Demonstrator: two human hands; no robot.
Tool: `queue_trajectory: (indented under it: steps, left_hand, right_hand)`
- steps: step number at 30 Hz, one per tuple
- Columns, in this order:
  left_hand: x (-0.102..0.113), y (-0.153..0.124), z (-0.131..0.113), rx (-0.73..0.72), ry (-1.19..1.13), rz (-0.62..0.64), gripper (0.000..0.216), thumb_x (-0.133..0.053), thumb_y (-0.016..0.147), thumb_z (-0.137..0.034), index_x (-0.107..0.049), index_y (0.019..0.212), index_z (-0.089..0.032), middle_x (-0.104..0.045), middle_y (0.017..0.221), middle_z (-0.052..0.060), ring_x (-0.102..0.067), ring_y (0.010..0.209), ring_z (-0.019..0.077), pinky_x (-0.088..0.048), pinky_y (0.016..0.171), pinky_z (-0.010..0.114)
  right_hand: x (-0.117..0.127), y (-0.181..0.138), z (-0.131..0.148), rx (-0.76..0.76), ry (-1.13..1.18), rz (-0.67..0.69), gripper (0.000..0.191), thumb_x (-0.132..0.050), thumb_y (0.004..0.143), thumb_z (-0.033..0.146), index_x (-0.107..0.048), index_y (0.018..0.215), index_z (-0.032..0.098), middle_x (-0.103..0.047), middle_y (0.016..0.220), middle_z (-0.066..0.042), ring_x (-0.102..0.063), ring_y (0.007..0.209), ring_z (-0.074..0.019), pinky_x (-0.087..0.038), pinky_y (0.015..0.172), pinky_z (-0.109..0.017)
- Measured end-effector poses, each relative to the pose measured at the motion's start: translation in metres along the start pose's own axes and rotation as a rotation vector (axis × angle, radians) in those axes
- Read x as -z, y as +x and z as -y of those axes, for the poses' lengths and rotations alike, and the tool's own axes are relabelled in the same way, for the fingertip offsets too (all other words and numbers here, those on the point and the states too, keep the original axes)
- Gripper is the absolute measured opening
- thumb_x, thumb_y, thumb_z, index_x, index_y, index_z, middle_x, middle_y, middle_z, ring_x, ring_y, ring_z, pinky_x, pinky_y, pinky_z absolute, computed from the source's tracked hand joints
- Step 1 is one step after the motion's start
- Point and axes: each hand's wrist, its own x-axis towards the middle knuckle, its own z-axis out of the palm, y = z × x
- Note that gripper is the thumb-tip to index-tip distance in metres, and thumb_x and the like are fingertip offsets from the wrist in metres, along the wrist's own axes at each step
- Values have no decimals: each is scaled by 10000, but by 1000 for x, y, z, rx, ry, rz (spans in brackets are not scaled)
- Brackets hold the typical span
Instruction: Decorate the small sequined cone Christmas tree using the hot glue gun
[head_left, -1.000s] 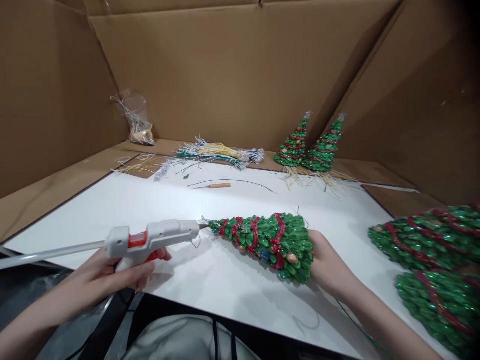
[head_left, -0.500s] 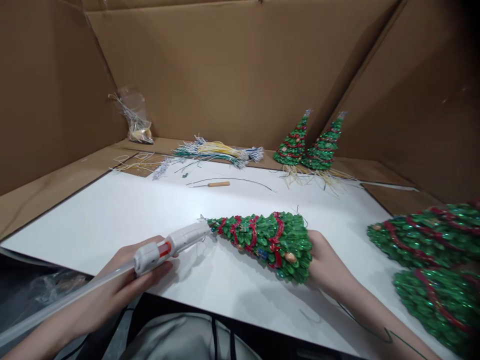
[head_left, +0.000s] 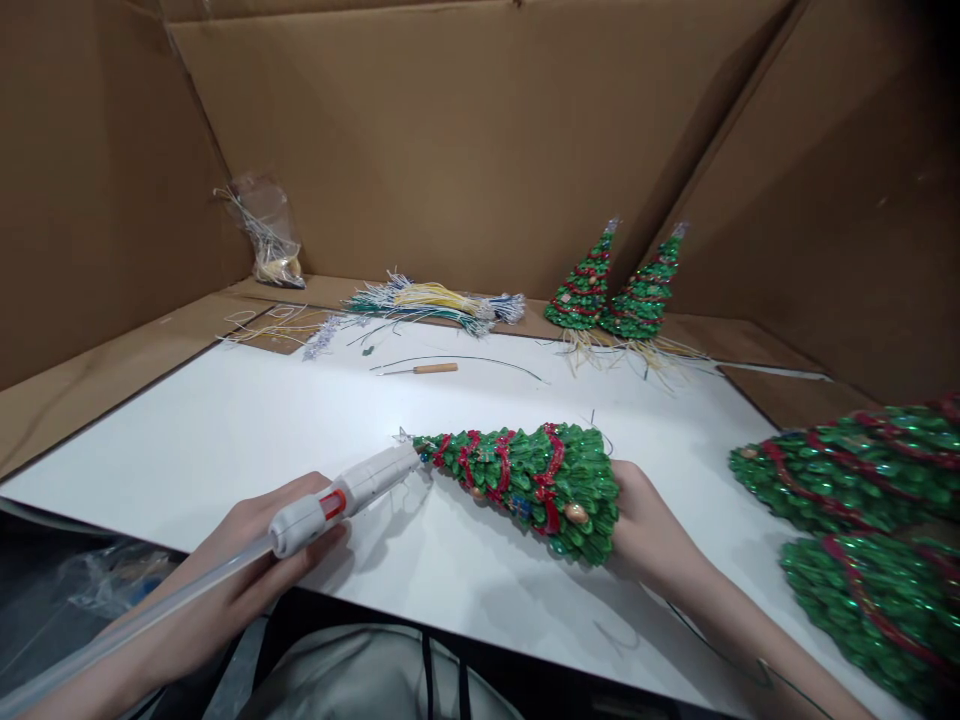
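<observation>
Where tree [head_left: 517, 478] widens, right grip [head_left: 632, 512] at base [head_left: 604, 500]

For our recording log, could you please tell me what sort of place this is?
Probably a craft workstation, judging by the white plastic glue gun, held green cone-shaped ornamental tree and brown cardboard walls.

Left hand [head_left: 251, 525] gripping glue gun [head_left: 369, 482], right hand [head_left: 634, 515] holding decorated tree [head_left: 525, 475] sideways
</observation>
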Motion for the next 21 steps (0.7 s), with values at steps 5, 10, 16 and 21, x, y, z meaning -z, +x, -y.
queue_trajectory:
  steps: [5,10,16,21]
  left_hand:
    - [1,-1,1,27,2,43,218,-365,856,-343,-488,729,-215,-536,696,-7,-493,611,140,-430,571,183]
    - [0,-4,2,49,6,38,206,-368,852,-335,-485,733,-214,-532,700,-9,-484,606,136,-422,565,183]
    - [0,-2,1,60,21,59,225,-354,858,-346,-487,734,-213,-528,697,-6,-485,611,139,-427,574,186]
    - [0,1,1,65,31,63,243,-349,858,-359,-507,739,-217,-545,714,1,-495,630,147,-440,586,192]
  right_hand:
    - [0,1,-1,7,-12,3,202,-594,665,276,-632,528,131,-595,537,-30,-503,534,-152,-428,473,-240]
    - [1,1,-2,1,-25,27,198,-613,663,275,-626,521,137,-571,498,-19,-494,536,-150,-433,495,-242]
    - [1,1,0,25,-8,10,246,-612,678,333,-623,537,131,-604,537,-35,-502,529,-150,-420,476,-238]
    - [1,2,-1,19,-31,13,202,-580,679,299,-669,623,127,-675,629,-51,-557,562,-176,-435,486,-247]
